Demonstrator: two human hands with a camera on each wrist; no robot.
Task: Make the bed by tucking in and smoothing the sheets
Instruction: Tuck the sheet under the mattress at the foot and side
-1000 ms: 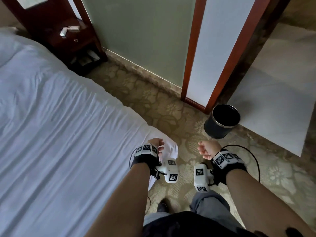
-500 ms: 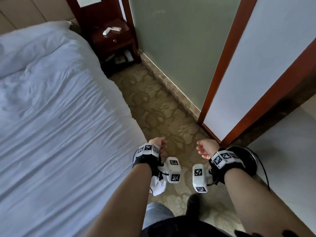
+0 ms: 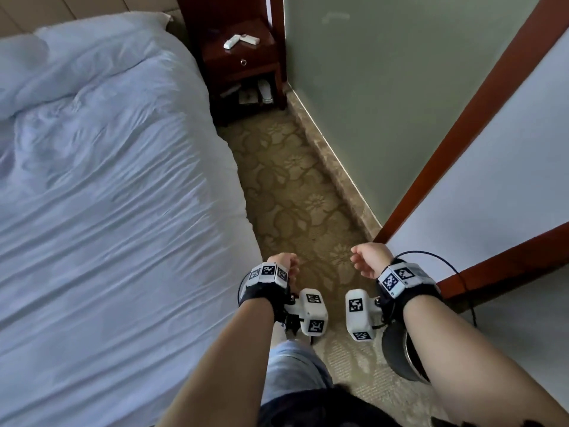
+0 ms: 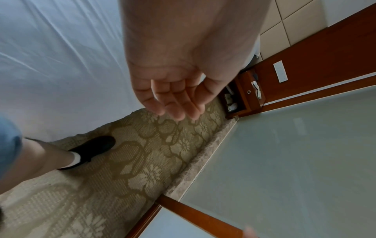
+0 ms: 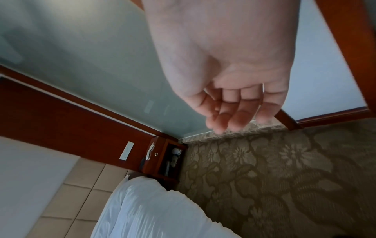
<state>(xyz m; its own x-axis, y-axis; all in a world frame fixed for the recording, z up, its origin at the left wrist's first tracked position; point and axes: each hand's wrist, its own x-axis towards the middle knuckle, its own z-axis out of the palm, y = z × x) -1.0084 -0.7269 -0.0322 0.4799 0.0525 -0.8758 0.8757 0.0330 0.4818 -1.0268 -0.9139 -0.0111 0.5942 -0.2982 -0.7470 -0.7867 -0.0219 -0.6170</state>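
The bed fills the left of the head view, covered by a wrinkled white sheet (image 3: 107,211) with a pillow (image 3: 61,63) at its far end. My left hand (image 3: 284,263) hangs just off the bed's right edge over the carpet, fingers loosely curled and holding nothing; the left wrist view shows its empty palm (image 4: 173,99) beside the sheet (image 4: 61,64). My right hand (image 3: 368,261) is further right over the carpet, fingers also loosely curled and empty (image 5: 234,111). Neither hand touches the sheet.
A patterned carpet aisle (image 3: 292,195) runs between the bed and a pale green wall (image 3: 385,87). A dark wooden nightstand (image 3: 240,63) with white remotes stands at the aisle's far end. A red-framed door (image 3: 462,149) is on the right. A black bin (image 3: 400,359) sits under my right forearm.
The view has swung left and forward along the bed's side; the nightstand and pillow have come into fuller sight and the bin has dropped under my right arm. Both hands stay loosely curled and empty.
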